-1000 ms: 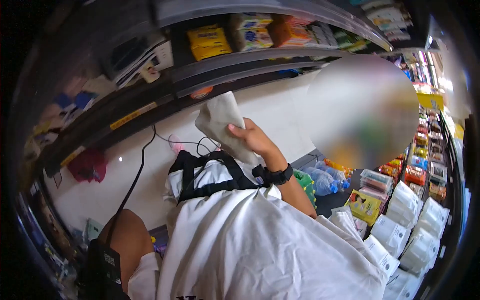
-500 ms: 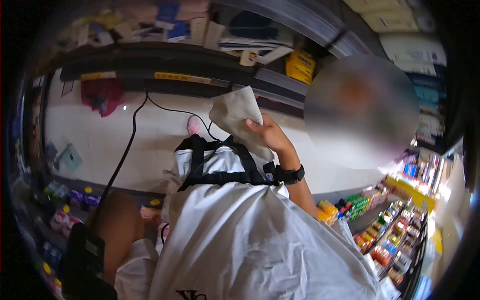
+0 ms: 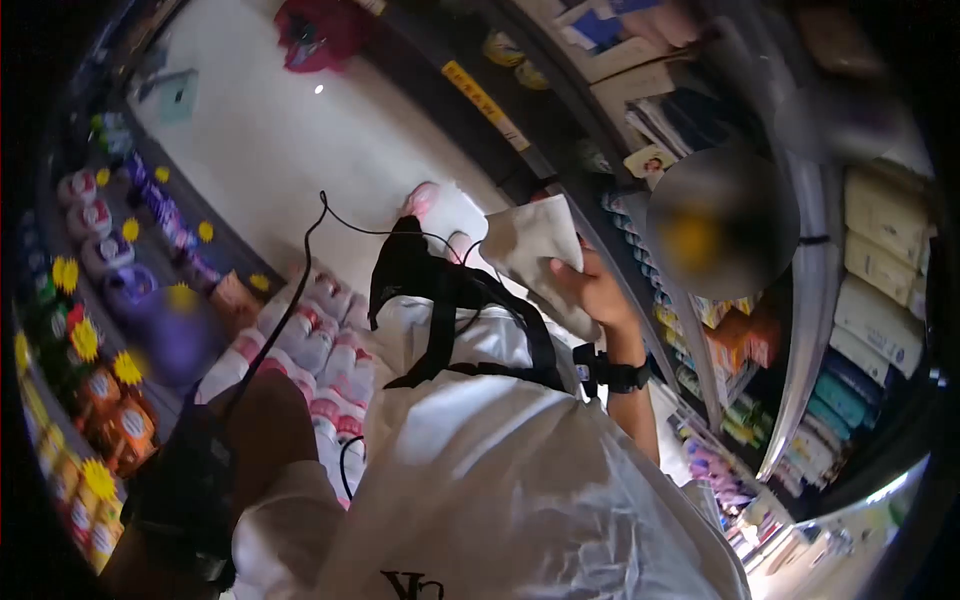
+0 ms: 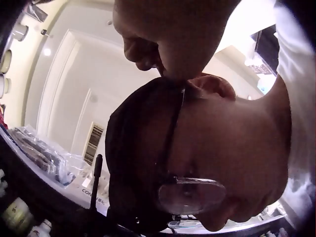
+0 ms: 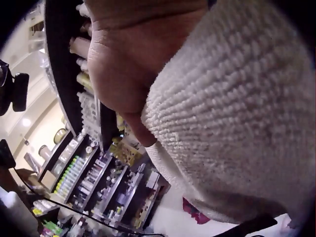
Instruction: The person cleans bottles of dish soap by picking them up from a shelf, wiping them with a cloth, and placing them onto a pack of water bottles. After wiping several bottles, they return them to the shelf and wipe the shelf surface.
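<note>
A pale beige cloth [image 3: 535, 250] with a ribbed, towel-like weave hangs folded in my right hand [image 3: 590, 285]. The thumb lies across its near face and the fingers go behind it. Close up in the right wrist view, the cloth [image 5: 237, 113] fills much of the picture and covers most of the fingers. My left hand [image 4: 168, 37] is raised beside the head, near the ear and the arm of the glasses [image 4: 195, 195]. Its fingers look bent, and I cannot tell whether they pinch anything. The head view does not show this hand.
Shelves with packed goods [image 3: 880, 330] rise on the right. Wrapped bottles [image 3: 320, 370] stand low beside my leg, near more shelf goods [image 3: 130, 420] on the left. A black cable [image 3: 300, 270] hangs across the front. A dark red bag [image 3: 315, 35] lies on the pale floor [image 3: 240, 130].
The head view has swung round, so the shelf edge that ran across the top now slants down the right side. The cloth stays in my right hand; the wrapped bottles have come into view.
</note>
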The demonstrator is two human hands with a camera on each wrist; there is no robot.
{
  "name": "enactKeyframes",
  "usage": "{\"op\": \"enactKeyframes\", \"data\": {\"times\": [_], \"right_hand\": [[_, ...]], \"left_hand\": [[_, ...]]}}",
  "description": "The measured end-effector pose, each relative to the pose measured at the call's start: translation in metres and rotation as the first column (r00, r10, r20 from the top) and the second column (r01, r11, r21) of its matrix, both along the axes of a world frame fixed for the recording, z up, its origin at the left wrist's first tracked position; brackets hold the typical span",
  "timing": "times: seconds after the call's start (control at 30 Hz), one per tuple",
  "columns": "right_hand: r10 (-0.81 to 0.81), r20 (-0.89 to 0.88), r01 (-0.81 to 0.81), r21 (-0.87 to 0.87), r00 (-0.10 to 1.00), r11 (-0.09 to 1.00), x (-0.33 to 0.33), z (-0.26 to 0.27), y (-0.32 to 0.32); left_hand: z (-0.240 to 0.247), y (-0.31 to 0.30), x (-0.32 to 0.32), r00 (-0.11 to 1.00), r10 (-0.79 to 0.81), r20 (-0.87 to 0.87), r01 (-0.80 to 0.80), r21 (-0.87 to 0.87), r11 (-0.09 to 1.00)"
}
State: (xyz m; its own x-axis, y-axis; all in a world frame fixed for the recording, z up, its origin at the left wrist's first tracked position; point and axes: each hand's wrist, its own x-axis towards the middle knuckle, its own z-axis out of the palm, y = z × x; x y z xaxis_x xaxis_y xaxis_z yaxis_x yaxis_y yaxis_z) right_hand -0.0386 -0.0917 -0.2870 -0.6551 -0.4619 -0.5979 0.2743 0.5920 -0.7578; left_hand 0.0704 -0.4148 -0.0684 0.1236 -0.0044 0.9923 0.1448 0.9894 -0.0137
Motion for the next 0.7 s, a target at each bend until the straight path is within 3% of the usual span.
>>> {"op": "enactKeyframes", "data": {"times": [0.03, 0.07, 0.17, 0.23, 0.27, 0.3, 0.33, 0.37, 0.4, 0.43, 0.47, 0.5, 0.53, 0.57, 0.63, 0.7], "right_hand": [[-0.037, 0.147, 0.030, 0.050, 0.988, 0.998, 0.000, -0.011, 0.005], [-0.013, 0.156, 0.009, 0.023, 0.988, 1.000, 0.000, -0.016, 0.003], [0.045, 0.028, -0.045, 0.000, 0.999, 0.999, 0.005, -0.032, 0.002], [0.117, 0.008, -0.117, 0.099, 0.993, 0.988, 0.007, -0.068, 0.015], [0.178, -0.049, -0.169, 0.153, 0.983, 0.974, 0.009, -0.074, 0.014], [0.195, -0.128, -0.176, 0.141, 0.972, 0.974, 0.013, -0.072, 0.008], [0.208, -0.208, -0.185, 0.128, 0.956, 0.974, 0.017, -0.069, 0.002], [0.290, -0.159, -0.261, 0.181, 0.944, 0.948, 0.016, -0.071, 0.002], [0.317, -0.119, -0.287, 0.216, 0.941, 0.933, 0.020, -0.072, 0.001], [0.341, -0.085, -0.311, 0.251, 0.936, 0.917, 0.021, -0.073, -0.002], [0.363, -0.055, -0.333, 0.290, 0.930, 0.897, 0.023, -0.071, -0.005], [0.414, -0.122, -0.355, 0.336, 0.902, 0.872, 0.026, -0.062, -0.011], [0.399, -0.097, -0.355, 0.302, 0.912, 0.885, 0.027, -0.061, -0.013], [0.387, -0.067, -0.357, 0.271, 0.919, 0.894, 0.028, -0.062, -0.013], [0.303, -0.044, -0.294, 0.152, 0.952, 0.944, 0.035, -0.075, -0.010], [0.377, -0.009, -0.363, 0.251, 0.926, 0.898, 0.032, -0.081, -0.007]], "left_hand": [[-0.002, -0.004, 0.010, 1.000, 0.030, 0.002, -0.030, 0.036, 0.999], [-0.006, -0.007, 0.020, 0.998, 0.061, 0.003, -0.061, 0.081, 0.995], [-0.033, -0.019, 0.055, 0.979, 0.190, 0.068, -0.202, 0.383, 0.901], [-0.070, -0.023, 0.078, 0.936, 0.233, 0.263, -0.345, 0.558, 0.755], [-0.105, -0.030, 0.086, 0.895, 0.055, 0.442, -0.304, 0.515, 0.802], [-0.142, -0.038, 0.097, 0.790, -0.122, 0.600, -0.246, 0.493, 0.835], [-0.173, -0.026, 0.098, 0.764, -0.207, 0.612, -0.318, 0.635, 0.704], [-0.201, -0.025, 0.107, 0.537, -0.077, 0.840, -0.474, 0.377, 0.796], [-0.210, -0.011, 0.105, 0.551, -0.384, 0.741, -0.592, 0.672, 0.446], [-0.240, -0.011, 0.112, 0.525, -0.309, 0.793, -0.478, 0.575, 0.664], [-0.245, -0.001, 0.112, 0.464, -0.354, 0.812, -0.574, 0.580, 0.578], [-0.242, 0.007, 0.104, 0.450, -0.275, 0.850, -0.535, 0.503, 0.679], [-0.243, 0.011, 0.101, 0.431, -0.504, 0.749, -0.601, 0.655, 0.458], [-0.253, 0.016, 0.100, 0.485, -0.545, 0.684, -0.503, 0.728, 0.467], [-0.262, 0.022, 0.093, 0.480, -0.630, 0.610, -0.451, 0.788, 0.419], [-0.270, 0.025, 0.085, 0.476, -0.713, 0.514, -0.393, 0.850, 0.351]]}}
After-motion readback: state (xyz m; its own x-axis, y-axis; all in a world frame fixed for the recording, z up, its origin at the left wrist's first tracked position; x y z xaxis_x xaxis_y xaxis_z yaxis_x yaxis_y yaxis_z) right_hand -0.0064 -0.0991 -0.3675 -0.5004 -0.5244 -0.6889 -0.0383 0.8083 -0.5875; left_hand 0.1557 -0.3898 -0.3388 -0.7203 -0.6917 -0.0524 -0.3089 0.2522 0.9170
